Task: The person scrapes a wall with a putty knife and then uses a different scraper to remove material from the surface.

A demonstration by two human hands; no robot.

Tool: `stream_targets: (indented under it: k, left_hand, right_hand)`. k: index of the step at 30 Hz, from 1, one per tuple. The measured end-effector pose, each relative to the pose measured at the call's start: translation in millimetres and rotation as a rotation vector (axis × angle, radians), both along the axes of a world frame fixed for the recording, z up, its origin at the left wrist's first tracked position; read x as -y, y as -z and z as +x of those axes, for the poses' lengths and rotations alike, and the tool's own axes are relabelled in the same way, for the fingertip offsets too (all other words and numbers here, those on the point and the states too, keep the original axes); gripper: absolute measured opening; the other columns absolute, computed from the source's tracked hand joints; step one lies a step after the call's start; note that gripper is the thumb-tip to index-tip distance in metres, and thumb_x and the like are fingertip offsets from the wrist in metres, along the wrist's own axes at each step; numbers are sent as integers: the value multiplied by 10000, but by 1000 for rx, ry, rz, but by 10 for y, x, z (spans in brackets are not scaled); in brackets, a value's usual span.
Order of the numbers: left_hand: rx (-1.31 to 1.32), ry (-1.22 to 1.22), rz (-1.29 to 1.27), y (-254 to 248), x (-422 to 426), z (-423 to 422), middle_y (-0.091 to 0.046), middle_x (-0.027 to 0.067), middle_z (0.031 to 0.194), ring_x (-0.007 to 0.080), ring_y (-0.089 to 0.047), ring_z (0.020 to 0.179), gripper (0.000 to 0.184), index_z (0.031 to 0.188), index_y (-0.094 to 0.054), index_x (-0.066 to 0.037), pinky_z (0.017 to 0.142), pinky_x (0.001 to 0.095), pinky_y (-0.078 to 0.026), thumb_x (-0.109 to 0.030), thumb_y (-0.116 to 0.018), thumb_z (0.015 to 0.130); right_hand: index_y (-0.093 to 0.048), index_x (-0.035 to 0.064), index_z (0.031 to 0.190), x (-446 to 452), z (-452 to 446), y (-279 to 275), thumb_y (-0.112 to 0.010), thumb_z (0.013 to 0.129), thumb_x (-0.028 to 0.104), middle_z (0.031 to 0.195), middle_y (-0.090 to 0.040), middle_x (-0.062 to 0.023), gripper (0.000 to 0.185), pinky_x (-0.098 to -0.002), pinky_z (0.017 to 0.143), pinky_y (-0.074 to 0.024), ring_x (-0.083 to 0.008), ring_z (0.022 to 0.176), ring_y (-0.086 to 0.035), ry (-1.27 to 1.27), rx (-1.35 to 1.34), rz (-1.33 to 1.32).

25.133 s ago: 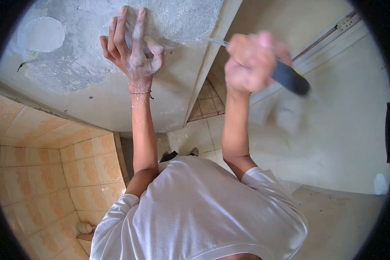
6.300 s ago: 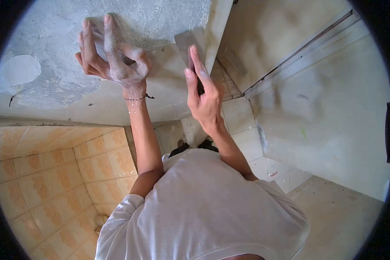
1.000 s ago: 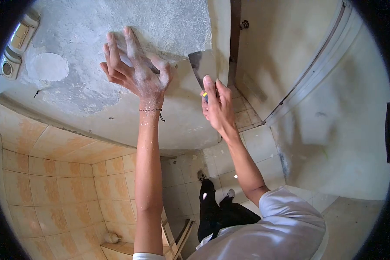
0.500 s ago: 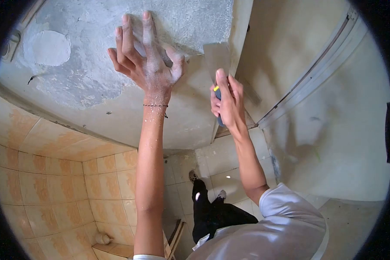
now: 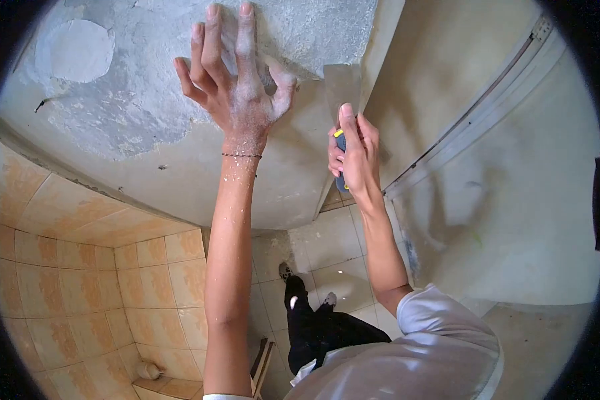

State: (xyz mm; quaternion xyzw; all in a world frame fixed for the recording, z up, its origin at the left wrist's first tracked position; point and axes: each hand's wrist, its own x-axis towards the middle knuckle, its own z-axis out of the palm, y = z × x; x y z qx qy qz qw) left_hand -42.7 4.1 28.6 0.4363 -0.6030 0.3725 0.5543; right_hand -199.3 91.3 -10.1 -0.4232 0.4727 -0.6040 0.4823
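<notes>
My left hand (image 5: 237, 87), dusted white, rests on the wall (image 5: 153, 80) with its fingers spread. In my right hand (image 5: 355, 157) is a putty knife (image 5: 342, 87) with a wide metal blade and a dark grey and yellow handle. Its thumb lies up along the handle. The blade points up and lies at the lower right edge of the rough grey patch, close to the wall's corner. Below that edge the smooth painted coat (image 5: 280, 180) is still on the wall. White flakes cling to my left forearm.
At the lower left are orange and cream tiled walls (image 5: 80, 287) with a small round fitting (image 5: 148, 371). A door frame (image 5: 473, 100) runs along the right. My feet stand on a tiled floor (image 5: 327, 240). A short wire (image 5: 41, 105) sticks out of the wall.
The view has shifted slightly, so the wall and both hands sit a little differently in the picture. My left hand stays spread on the wall and my right keeps the putty knife at the patch's edge.
</notes>
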Motion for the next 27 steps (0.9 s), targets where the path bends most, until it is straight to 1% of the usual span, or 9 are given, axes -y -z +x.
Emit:
stream_targets:
  k: [5, 8, 11, 12, 13, 16, 21, 23, 27]
  left_hand:
    - [6, -40, 21, 3, 28, 11, -390, 114, 1593, 298, -298, 1474, 775, 1528, -525, -195, 1219, 495, -115, -341, -567, 768]
    - [-20, 50, -47, -29, 28, -15, -391, 115, 1594, 300, -312, 1469, 778, 1524, -530, -198, 1222, 494, -110, -329, -574, 758]
    - [0, -35, 17, -6, 3, 27, -391, 102, 1597, 293, -322, 1465, 774, 1524, -531, -221, 1229, 492, -103, -383, -581, 769]
    - [12, -82, 99, -55, -85, 23, -389, 133, 1602, 313, -331, 1470, 749, 1535, -514, -194, 1228, 513, -137, -546, -456, 876]
    - [26, -129, 173, -93, -138, 25, -387, 165, 1608, 333, -339, 1475, 798, 1545, -497, -168, 1227, 534, -172, -709, -331, 982]
    - [31, -148, 209, -88, -127, 38, -404, 160, 1591, 329, -338, 1474, 788, 1552, -487, -173, 1228, 532, -157, -692, -308, 988]
    - [30, -127, 191, -75, -122, 53, -412, 140, 1588, 320, -334, 1477, 770, 1555, -484, -185, 1230, 527, -156, -682, -305, 995]
    - [31, -119, 185, -79, -123, 48, -412, 133, 1590, 318, -333, 1477, 763, 1555, -484, -187, 1230, 526, -156, -677, -304, 998]
    - [33, -132, 186, -74, -104, 46, -416, 127, 1585, 313, -337, 1474, 759, 1551, -490, -188, 1234, 522, -143, -676, -305, 1000]
  right_hand:
    - [-461, 75, 821, 19, -28, 9, -549, 1016, 621, 552, -393, 32, 587, -248, 370, -296, -59, 407, -362, -6, -7, -29]
    - [-474, 68, 827, 10, 8, 44, -545, 1023, 610, 550, -394, 28, 580, -249, 369, -296, -63, 403, -361, -26, 11, 13]
    - [-486, 57, 836, 125, 16, -101, -534, 1025, 615, 544, -393, 24, 591, -257, 367, -295, -68, 400, -361, -40, 37, -57]
    - [-488, 54, 837, 104, 31, -151, -533, 1022, 622, 544, -391, 24, 600, -259, 367, -295, -68, 400, -362, -43, 48, -112]
    - [-491, 53, 846, 64, 57, -149, -521, 1028, 619, 546, -385, 26, 596, -260, 369, -296, -68, 404, -366, -19, 44, -57]
    - [-473, 93, 840, 1, 80, -35, -522, 1052, 555, 540, -356, 19, 511, -261, 368, -284, -75, 378, -325, -15, 46, 29]
    - [-470, 101, 835, 27, 53, 52, -517, 1052, 562, 535, -355, 24, 512, -256, 359, -275, -69, 372, -317, -13, 34, -42]
    - [-467, 91, 815, 24, 12, 99, -528, 1030, 605, 547, -383, 30, 560, -255, 363, -303, -66, 402, -367, -16, 21, -13]
    - [-469, 95, 816, 120, 20, -95, -531, 1026, 610, 554, -392, 30, 560, -251, 367, -301, -63, 404, -364, 0, -2, -96]
